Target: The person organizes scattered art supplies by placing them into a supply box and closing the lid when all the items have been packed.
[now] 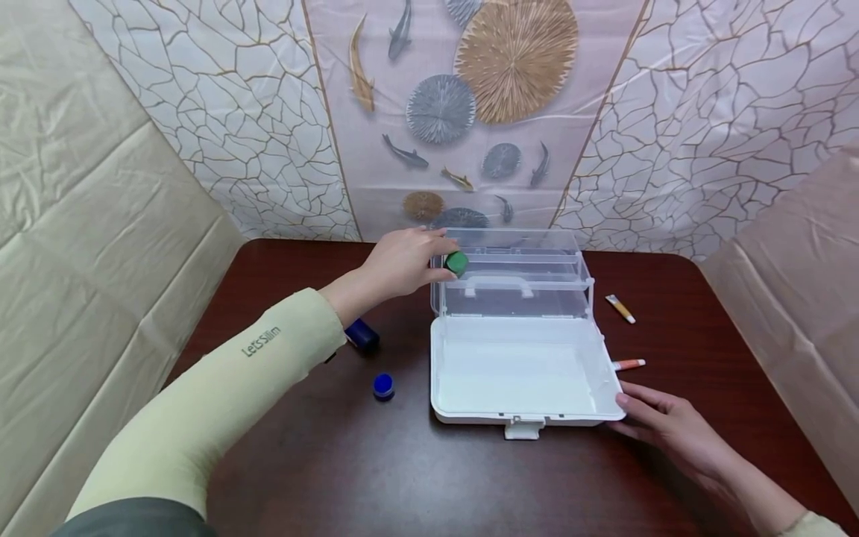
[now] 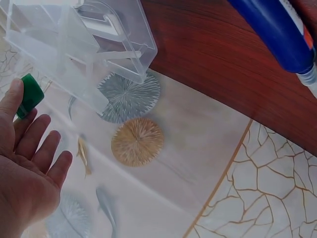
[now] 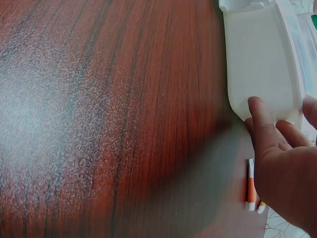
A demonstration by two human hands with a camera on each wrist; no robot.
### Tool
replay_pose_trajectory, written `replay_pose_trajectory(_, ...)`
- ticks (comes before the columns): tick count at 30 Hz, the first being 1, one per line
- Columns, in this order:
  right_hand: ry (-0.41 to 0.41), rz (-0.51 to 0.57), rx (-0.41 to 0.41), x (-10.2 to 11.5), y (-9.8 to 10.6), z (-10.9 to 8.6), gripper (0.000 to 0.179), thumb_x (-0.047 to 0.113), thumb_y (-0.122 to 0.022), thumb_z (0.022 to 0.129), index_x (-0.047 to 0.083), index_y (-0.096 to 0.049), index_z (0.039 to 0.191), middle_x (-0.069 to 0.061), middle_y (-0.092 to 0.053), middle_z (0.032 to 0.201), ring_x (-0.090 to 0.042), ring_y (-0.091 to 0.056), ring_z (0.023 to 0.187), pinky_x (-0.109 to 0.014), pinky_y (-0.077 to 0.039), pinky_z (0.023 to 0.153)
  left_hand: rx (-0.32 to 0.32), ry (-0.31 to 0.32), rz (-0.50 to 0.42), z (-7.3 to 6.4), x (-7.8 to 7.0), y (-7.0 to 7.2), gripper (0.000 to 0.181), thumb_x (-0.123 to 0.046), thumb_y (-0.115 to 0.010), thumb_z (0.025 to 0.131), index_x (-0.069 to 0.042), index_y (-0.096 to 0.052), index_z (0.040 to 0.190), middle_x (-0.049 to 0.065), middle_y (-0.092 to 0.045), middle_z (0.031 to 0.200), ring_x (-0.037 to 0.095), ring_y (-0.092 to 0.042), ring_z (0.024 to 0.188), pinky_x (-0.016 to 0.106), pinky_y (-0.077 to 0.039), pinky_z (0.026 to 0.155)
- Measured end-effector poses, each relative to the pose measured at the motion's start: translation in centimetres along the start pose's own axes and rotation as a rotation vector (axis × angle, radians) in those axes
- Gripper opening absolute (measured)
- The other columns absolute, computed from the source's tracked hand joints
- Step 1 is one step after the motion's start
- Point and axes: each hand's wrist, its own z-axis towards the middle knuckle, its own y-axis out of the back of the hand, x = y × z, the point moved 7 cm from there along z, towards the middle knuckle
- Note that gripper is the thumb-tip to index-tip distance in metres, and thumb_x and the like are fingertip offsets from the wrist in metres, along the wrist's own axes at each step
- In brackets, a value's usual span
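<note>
Thumb and fingertips of my left hand (image 1: 406,261) pinch a small green jar (image 1: 456,263). It is held up over the left end of the clear tiered trays (image 1: 517,268) of a white storage box (image 1: 523,365). The box stands unfolded, its clear lid raised at the back. In the left wrist view the green jar (image 2: 30,95) sits between thumb and index finger, the other fingers loosely bent. My right hand (image 1: 671,429) grips the box's front right corner, thumb on the rim and fingers against the outer wall (image 3: 262,59).
Left of the box lie a blue round jar (image 1: 383,386) and a dark blue tube or bottle (image 1: 362,335), partly behind the left sleeve. Two small paint tubes, one yellow (image 1: 620,309) and one orange (image 1: 629,365), lie to the box's right. A patterned cloth (image 1: 443,149) hangs behind the table.
</note>
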Motion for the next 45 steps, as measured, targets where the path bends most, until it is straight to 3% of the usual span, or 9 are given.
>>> replay_pose_trajectory(6,-0.009,-0.001,-0.005,0.0,0.0,-0.1,0.073,0.019,-0.06,0.112,-0.017,-0.021,0.161,-0.009,-0.063,0.142,-0.011,-0.074,0.11,-0.037,-0.062,0.097,0.012,0.0,0.002,1.3,0.0,-1.0,0.047,-0.041,-0.078,0.099,-0.021,-0.072,0.141,0.003,-0.063,0.152,0.026,-0.056,0.144,0.045,-0.05,0.115)
replay_pose_trajectory(11,0.012,0.004,-0.006,0.0,-0.1,0.0,0.072,0.019,-0.06,0.112,-0.018,-0.022,0.161,-0.007,-0.064,0.14,-0.009,-0.074,0.109,-0.038,-0.062,0.096,0.038,0.032,-0.022,2.2,0.4,-1.7,0.049,-0.04,-0.078,0.099,-0.021,-0.071,0.143,0.009,-0.06,0.155,0.031,-0.064,0.134,0.043,-0.06,0.097)
replay_pose_trajectory(15,0.02,0.01,-0.009,0.0,0.0,-0.1,0.073,0.018,-0.061,0.111,-0.019,-0.022,0.16,-0.004,-0.065,0.137,-0.01,-0.074,0.109,-0.037,-0.062,0.096,0.07,0.058,-0.04,2.9,0.7,-2.2,0.053,-0.042,-0.078,0.099,-0.021,-0.068,0.147,0.013,-0.055,0.159,0.031,-0.07,0.123,0.039,-0.059,0.081)
replay_pose_trajectory(18,0.022,0.013,-0.01,-0.1,0.1,-0.1,0.073,0.018,-0.061,0.111,-0.019,-0.022,0.16,-0.003,-0.066,0.137,-0.01,-0.074,0.109,-0.036,-0.062,0.096,0.089,0.067,-0.044,3.3,0.9,-2.6,0.054,-0.044,-0.078,0.099,-0.022,-0.068,0.147,0.013,-0.054,0.159,0.031,-0.07,0.122,0.037,-0.057,0.079)
replay_pose_trajectory(27,0.026,0.026,-0.013,0.0,0.1,-0.2,0.072,0.017,-0.061,0.111,-0.02,-0.022,0.16,-0.003,-0.067,0.136,-0.012,-0.075,0.109,-0.035,-0.062,0.096,0.125,0.044,-0.037,4.1,1.1,-3.8,0.053,-0.044,-0.075,0.101,-0.023,-0.066,0.149,0.013,-0.052,0.161,0.031,-0.065,0.133,0.04,-0.056,0.088)
replay_pose_trajectory(38,0.031,0.051,-0.02,0.0,0.1,-0.2,0.069,0.015,-0.06,0.111,-0.02,-0.024,0.159,0.001,-0.07,0.131,-0.009,-0.074,0.109,-0.036,-0.063,0.095,0.128,0.027,-0.074,4.7,0.9,-4.1,0.055,-0.043,-0.076,0.1,-0.02,-0.066,0.149,0.014,-0.056,0.157,0.032,-0.066,0.131,0.044,-0.056,0.102)
replay_pose_trajectory(45,0.015,0.033,-0.024,-0.1,0.0,-0.2,0.07,0.016,-0.06,0.112,-0.019,-0.024,0.16,-0.003,-0.067,0.136,-0.008,-0.073,0.11,-0.037,-0.062,0.096,0.15,0.038,-0.098,4.9,1.0,-4.5,0.056,-0.044,-0.075,0.101,-0.021,-0.064,0.151,0.012,-0.053,0.16,0.031,-0.069,0.123,0.042,-0.056,0.096)
